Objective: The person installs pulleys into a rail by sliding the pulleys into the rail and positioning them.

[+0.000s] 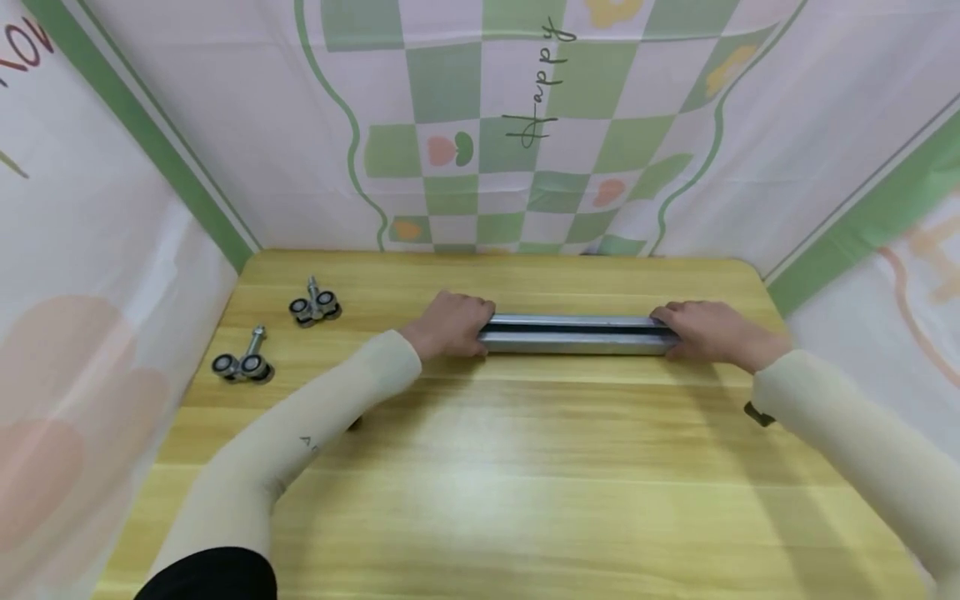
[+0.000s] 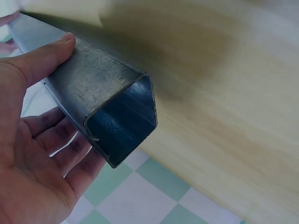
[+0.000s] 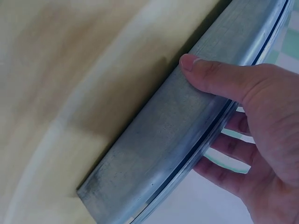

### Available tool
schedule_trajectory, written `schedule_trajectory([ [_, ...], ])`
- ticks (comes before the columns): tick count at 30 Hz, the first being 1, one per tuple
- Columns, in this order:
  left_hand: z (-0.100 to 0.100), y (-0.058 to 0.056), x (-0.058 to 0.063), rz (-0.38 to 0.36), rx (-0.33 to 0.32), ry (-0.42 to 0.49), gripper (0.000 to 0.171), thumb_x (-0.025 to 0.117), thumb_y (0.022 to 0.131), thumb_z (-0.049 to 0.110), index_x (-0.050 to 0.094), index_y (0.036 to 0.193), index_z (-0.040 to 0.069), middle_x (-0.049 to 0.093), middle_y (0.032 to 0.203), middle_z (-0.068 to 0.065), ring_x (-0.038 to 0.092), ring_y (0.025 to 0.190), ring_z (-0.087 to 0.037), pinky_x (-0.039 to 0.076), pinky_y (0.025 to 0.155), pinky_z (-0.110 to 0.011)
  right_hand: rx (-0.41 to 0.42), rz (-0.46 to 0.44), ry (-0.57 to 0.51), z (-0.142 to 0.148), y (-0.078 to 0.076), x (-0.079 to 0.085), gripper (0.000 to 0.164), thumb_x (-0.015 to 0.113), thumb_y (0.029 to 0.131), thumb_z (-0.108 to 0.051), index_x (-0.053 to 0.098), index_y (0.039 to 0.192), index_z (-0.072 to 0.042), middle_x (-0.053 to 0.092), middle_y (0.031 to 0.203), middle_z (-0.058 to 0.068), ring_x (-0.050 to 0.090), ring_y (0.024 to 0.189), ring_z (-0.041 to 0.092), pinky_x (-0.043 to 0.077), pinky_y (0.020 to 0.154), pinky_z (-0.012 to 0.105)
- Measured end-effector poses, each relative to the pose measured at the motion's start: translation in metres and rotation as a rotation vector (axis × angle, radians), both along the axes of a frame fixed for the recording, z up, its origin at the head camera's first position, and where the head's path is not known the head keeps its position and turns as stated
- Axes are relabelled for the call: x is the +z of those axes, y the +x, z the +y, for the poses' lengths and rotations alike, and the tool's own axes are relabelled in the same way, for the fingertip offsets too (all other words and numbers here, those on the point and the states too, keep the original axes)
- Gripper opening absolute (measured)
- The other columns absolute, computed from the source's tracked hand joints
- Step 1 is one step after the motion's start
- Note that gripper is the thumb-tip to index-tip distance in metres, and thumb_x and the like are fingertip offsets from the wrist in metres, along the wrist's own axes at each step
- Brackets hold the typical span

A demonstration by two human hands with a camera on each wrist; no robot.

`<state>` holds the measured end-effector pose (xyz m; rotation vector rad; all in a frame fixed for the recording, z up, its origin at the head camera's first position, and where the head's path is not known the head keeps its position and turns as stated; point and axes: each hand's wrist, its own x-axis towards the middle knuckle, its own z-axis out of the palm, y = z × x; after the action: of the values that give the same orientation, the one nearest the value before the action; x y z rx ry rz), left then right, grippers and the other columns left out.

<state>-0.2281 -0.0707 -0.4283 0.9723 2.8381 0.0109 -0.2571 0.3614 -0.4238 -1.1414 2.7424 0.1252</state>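
A silver metal channel rail (image 1: 577,343) lies crosswise on the wooden table, its long dark slot facing up. My left hand (image 1: 452,325) grips its left end, the thumb on the near side and the fingers on the far side. In the left wrist view the rail's hollow open end (image 2: 124,121) shows past that hand (image 2: 37,140). My right hand (image 1: 701,332) holds the rail near its right end in the same way. In the right wrist view the right thumb (image 3: 212,77) presses the rail's smooth side wall (image 3: 159,126).
Two roller trolleys with upright bolts, one farther back (image 1: 315,307) and one nearer (image 1: 246,365), stand at the table's left. Printed cloth (image 1: 517,125) hangs behind the table (image 1: 487,467) and along both sides.
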Motion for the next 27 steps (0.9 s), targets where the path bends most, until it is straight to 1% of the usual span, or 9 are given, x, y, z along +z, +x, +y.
schedule_trajectory([
  [2,-0.004,0.007,-0.001,0.000,-0.008,0.016,0.048,0.086,0.088,0.046,0.066,0.112,0.010,0.070,0.100,-0.002,0.065,0.084,-0.019,0.056,0.071,-0.042,0.016,0.014,0.006,-0.002,0.007,-0.001,0.064,0.095,0.078,-0.022,0.063,0.126,0.006,0.072,0.104,0.018,0.071,0.088,0.036,0.061,0.077,0.055],
  [7,-0.017,0.023,-0.004,0.029,-0.033,0.029,0.050,0.089,0.085,0.047,0.068,0.111,0.009,0.072,0.097,-0.002,0.064,0.078,-0.017,0.055,0.066,-0.039,0.053,0.062,0.014,-0.012,0.024,-0.002,0.067,0.096,0.076,-0.029,0.065,0.125,0.005,0.072,0.105,0.018,0.071,0.087,0.035,0.061,0.076,0.053],
  [10,-0.024,0.032,-0.006,0.021,-0.028,0.032,0.051,0.089,0.085,0.047,0.068,0.112,0.009,0.072,0.099,-0.003,0.063,0.077,-0.016,0.053,0.064,-0.037,0.070,0.078,0.008,-0.019,0.033,-0.002,0.067,0.097,0.076,-0.030,0.066,0.124,0.003,0.073,0.104,0.018,0.072,0.087,0.035,0.061,0.076,0.052],
  [15,-0.033,0.047,-0.005,0.017,-0.017,0.054,0.053,0.089,0.085,0.046,0.068,0.116,0.008,0.073,0.101,-0.004,0.062,0.077,-0.016,0.053,0.063,-0.036,0.096,0.088,-0.010,-0.027,0.042,-0.004,0.064,0.097,0.076,-0.027,0.067,0.123,0.004,0.073,0.103,0.017,0.072,0.086,0.033,0.062,0.074,0.049],
  [19,-0.039,0.055,-0.008,0.021,-0.011,0.063,0.054,0.089,0.084,0.046,0.068,0.116,0.008,0.073,0.101,-0.004,0.062,0.077,-0.015,0.053,0.064,-0.035,0.097,0.087,-0.018,-0.031,0.047,-0.004,0.064,0.097,0.075,-0.025,0.067,0.123,0.004,0.073,0.103,0.018,0.071,0.085,0.033,0.062,0.073,0.049],
  [23,-0.042,0.060,-0.012,0.032,-0.010,0.069,0.053,0.090,0.083,0.046,0.068,0.115,0.009,0.073,0.100,-0.003,0.062,0.076,-0.015,0.052,0.063,-0.034,0.091,0.080,-0.019,-0.034,0.051,-0.004,0.064,0.097,0.075,-0.025,0.067,0.123,0.003,0.072,0.102,0.016,0.070,0.085,0.031,0.061,0.072,0.048],
  [27,-0.044,0.064,-0.014,0.022,0.001,0.076,0.054,0.090,0.083,0.045,0.068,0.115,0.008,0.073,0.100,-0.004,0.062,0.076,-0.015,0.052,0.062,-0.035,0.092,0.083,-0.012,-0.036,0.052,-0.005,0.063,0.097,0.075,-0.027,0.067,0.123,0.001,0.071,0.100,0.013,0.069,0.084,0.030,0.061,0.070,0.047],
])
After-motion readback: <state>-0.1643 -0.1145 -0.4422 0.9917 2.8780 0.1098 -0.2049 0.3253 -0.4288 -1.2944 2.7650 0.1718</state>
